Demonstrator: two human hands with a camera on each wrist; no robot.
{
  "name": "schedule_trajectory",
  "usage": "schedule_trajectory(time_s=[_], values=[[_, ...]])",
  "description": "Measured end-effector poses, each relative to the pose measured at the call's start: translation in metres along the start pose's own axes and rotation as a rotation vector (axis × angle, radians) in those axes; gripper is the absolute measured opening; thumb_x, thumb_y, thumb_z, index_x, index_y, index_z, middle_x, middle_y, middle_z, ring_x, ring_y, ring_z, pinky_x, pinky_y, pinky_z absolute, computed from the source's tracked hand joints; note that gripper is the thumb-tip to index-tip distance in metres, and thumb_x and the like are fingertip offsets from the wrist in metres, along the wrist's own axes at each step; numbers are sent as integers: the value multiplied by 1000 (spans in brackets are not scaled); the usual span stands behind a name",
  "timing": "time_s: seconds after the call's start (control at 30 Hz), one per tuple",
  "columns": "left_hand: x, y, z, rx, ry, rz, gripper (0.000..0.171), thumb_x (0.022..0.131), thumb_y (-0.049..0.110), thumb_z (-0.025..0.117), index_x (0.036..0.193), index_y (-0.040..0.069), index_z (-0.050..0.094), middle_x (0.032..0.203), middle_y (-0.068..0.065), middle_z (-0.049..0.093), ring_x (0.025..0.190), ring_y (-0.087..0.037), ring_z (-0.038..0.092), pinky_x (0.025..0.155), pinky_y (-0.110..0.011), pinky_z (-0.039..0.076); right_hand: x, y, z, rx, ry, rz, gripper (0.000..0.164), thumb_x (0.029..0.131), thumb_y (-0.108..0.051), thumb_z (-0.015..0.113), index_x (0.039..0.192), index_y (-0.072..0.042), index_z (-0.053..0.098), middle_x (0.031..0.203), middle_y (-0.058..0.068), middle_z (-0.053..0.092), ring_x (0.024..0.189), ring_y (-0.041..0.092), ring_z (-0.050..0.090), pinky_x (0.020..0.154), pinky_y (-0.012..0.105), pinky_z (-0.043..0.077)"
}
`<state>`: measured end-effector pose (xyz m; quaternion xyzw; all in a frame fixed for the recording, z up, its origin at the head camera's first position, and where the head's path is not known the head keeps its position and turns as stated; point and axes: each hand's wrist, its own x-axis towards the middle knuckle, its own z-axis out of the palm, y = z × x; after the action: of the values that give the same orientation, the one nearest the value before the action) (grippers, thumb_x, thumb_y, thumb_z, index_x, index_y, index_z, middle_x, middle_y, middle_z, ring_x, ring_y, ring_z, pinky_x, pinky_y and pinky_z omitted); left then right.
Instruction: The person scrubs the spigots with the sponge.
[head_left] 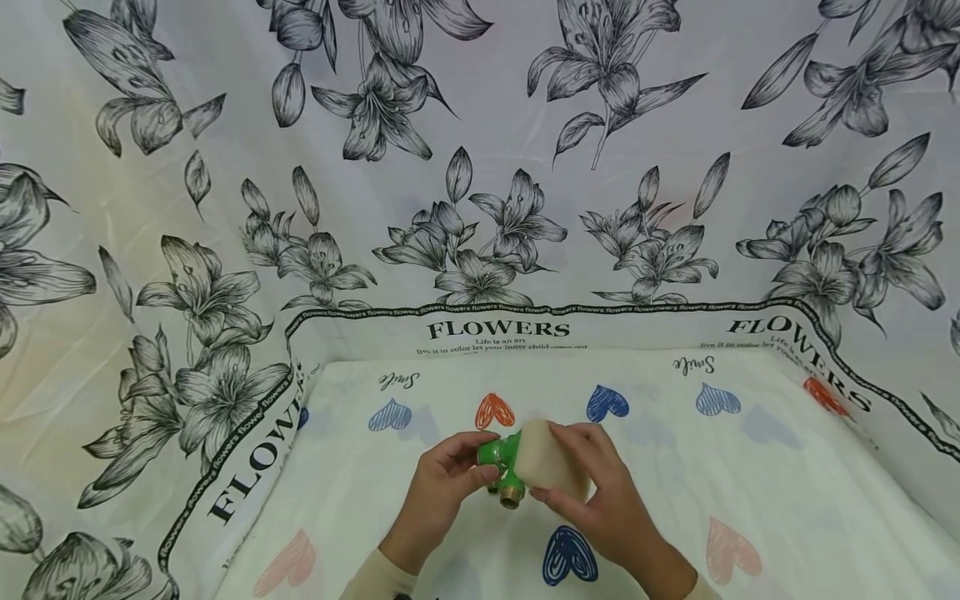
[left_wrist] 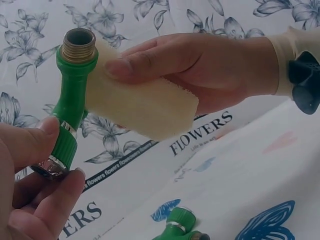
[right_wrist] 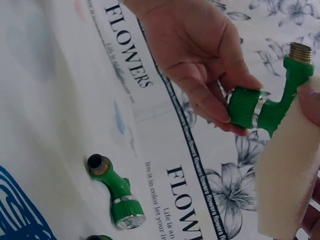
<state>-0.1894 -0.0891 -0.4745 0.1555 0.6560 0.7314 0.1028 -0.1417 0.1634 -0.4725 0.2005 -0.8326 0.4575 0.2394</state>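
Observation:
My left hand (head_left: 448, 479) pinches the ribbed collar of a green pipe fitting (left_wrist: 72, 95) between thumb and fingers. The fitting is angled and has a brass threaded end, which points up in the left wrist view. A cream sponge block (head_left: 551, 458) is gripped by my right hand (head_left: 611, 492), thumb on one face and fingers on the other. The sponge lies against the side of the fitting and hides part of its body. Both are held up over the table. In the right wrist view, a similar green fitting (right_wrist: 117, 195) lies on the cloth below.
A white cloth (head_left: 645, 533) printed with hearts covers the table. Part of another green piece (right_wrist: 99, 237) shows at the lower edge of the right wrist view. Flower-printed curtains (head_left: 495, 233) with a black border stand behind and at both sides.

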Motion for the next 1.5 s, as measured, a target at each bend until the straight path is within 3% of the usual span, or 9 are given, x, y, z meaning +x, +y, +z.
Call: schedule_trajectory(time_s=[0.23, 0.7, 0.9, 1.13, 1.5], values=[[2, -2, 2, -14, -12, 22, 45, 97, 7, 84, 137, -5, 68, 139, -19, 65, 123, -30, 67, 101, -36, 59, 1, 10, 1, -40, 69, 32, 77, 86, -16, 96, 153, -14, 60, 135, 1, 57, 119, 24, 59, 85, 51, 65], [5, -3, 1, -6, 11, 23, 43, 98, 6, 83, 137, -4, 68, 142, -24, 63, 123, -31, 67, 99, -36, 60, -4, 1, 2, 90, -11, 95, 68, 93, -28, 91, 153, -23, 59, 135, -6, 58, 115, 22, 60, 90, 45, 64], [6, -6, 1, -7, 38, 13, 49, 97, 7, 84, 140, -7, 65, 140, -21, 65, 123, -30, 67, 99, -37, 60, -7, -4, 4, 172, -78, 62, 67, 93, -24, 90, 153, -23, 60, 134, -5, 59, 116, 20, 60, 91, 42, 62], [8, -13, -1, 3, 95, 26, 43, 96, 6, 84, 137, -1, 70, 134, -18, 68, 117, -28, 69, 97, -34, 61, -13, -10, 5, 277, -190, 22, 70, 94, -21, 90, 155, -25, 58, 136, -2, 58, 117, 24, 58, 89, 38, 62], [7, -13, 1, 0, 65, 2, 43, 96, 5, 84, 136, -1, 70, 135, -18, 67, 117, -30, 67, 96, -33, 61, -5, -5, 0, 197, -121, -20, 72, 89, -18, 94, 153, -20, 61, 134, -2, 59, 116, 21, 59, 89, 39, 61]])
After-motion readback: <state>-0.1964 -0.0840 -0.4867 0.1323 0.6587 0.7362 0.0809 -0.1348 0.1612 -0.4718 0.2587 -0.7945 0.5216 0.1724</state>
